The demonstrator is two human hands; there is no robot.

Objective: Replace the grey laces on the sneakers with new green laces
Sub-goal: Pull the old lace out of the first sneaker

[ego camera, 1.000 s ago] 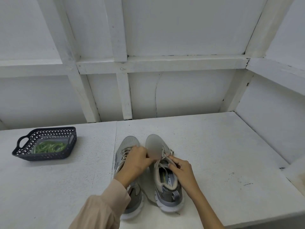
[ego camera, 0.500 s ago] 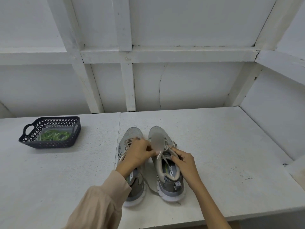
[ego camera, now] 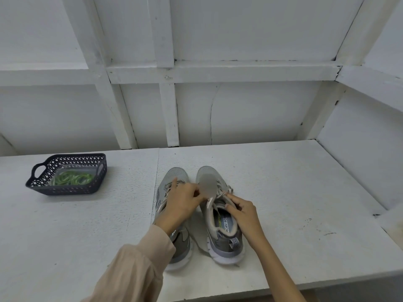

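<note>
Grey mesh sneakers (ego camera: 220, 235): light grey toes, darker grey heel panels, white soles. Fabric heel tab (ego camera: 233, 242) on right sneaker: black-and-white zigzag pattern. Its insole: pale grey, dark lettering, yellow-green streak. Pale grey flat laces (ego camera: 222, 194): near white against uppers. Dark navy plastic basket (ego camera: 65, 189): walls pierced in diamond lattice pattern. Bright green laces (ego camera: 73, 178) inside: lighter and darker strands mixed. White painted table (ego camera: 283, 192): faint speckle, few dark scuffs at right. White panelled wall (ego camera: 239, 29): plain. Beige fabric sleeve (ego camera: 135, 271): plain.
</note>
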